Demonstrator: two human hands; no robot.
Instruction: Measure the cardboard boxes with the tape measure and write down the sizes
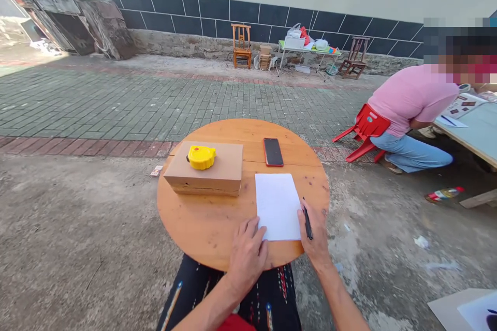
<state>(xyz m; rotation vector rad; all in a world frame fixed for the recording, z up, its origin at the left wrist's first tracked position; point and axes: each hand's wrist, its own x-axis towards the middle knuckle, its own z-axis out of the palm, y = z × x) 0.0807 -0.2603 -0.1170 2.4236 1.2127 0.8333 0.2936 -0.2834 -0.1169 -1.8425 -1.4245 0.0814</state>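
A white sheet of paper (277, 205) lies on a round wooden table (205, 227) in front of me. My left hand (246, 256) rests flat at the sheet's lower left corner, fingers spread and touching its edge. At the lower right corner, my right hand (316, 235) grips a black pen (307, 221). A cardboard box (212, 170) stands on the left of the table with a yellow tape measure (201, 156) on top. A phone in a red case (273, 151) lies beyond the paper.
Another person in a pink shirt (407, 98) sits on a red plastic chair (363, 129) at a table (476, 134) to the right. Wooden chairs (241, 45) and a small cluttered table (306, 51) stand by the far wall. Paved ground surrounds my table.
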